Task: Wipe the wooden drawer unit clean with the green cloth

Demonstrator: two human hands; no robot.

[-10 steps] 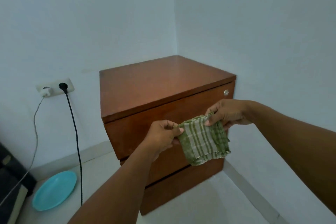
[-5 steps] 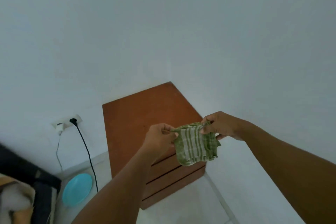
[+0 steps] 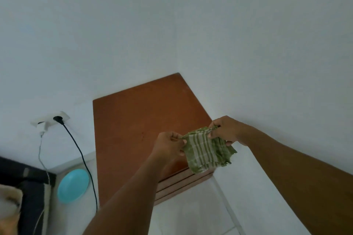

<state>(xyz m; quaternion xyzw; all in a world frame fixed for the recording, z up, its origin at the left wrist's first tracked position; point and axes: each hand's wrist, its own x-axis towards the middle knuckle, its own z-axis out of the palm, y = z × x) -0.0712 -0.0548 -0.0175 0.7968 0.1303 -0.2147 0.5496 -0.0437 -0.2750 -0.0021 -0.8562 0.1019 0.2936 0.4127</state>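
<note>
Over the front-right corner of the wooden drawer unit: green cloth held in the air between both hands. Can't tell whether it touches the wood.

Left hand pinches the cloth's upper left corner, thumb and fingers curled onto it. Right hand pinches the upper right corner, fingers curled round bunched fabric.

Cloth is green with pale stripes and looks doubled over. It hangs from the two pinch points, and its frayed lower edge overlaps the drawer fronts in view.

Unit stands on the floor in the room corner, back and right side against white walls. Top is reddish-brown wood, seen steeply from above. Drawer fronts show only as stacked edges below the cloth.

Left of the unit, on the wall: socket plate with a black plug, its black cable running down to the floor. A white charger sits next to it with a thin pale lead.

Turquoise plate lies on the floor near the unit's left side, with the black cable passing between them.

Dark furniture at the bottom-left edge, too cropped to identify.
</note>
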